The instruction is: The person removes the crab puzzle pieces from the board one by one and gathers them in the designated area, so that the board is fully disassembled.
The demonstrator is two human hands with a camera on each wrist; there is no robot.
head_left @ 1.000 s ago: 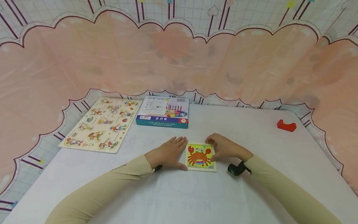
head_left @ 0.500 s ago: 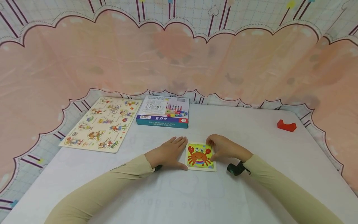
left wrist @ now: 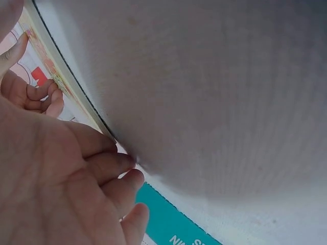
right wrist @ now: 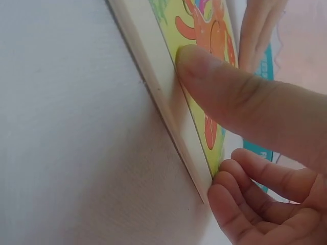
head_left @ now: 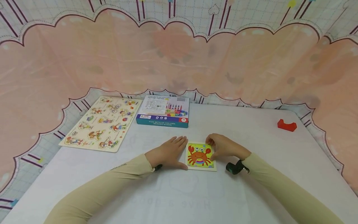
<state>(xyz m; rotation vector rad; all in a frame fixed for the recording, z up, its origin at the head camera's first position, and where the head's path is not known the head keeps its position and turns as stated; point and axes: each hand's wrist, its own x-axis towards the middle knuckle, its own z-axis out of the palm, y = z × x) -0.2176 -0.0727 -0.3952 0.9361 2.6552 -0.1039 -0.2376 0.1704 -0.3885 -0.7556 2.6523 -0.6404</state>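
A small square crab puzzle, yellow and orange with a pale wooden border, lies flat on the white table before me. My left hand rests palm down along its left side, fingers extended and thumb spread toward the near corner. At the far right corner is my right hand, its fingers curled against the edge. In the right wrist view, the right thumb lies on the picture and the fingertips meet the border's corner. The left wrist view shows the left fingers next to the puzzle's edge.
A wooden peg board with pictures of children lies at the back left. Next to it sits a teal and purple bead-set box. A red notched block is at the far right. A patterned cloth rises behind the table.
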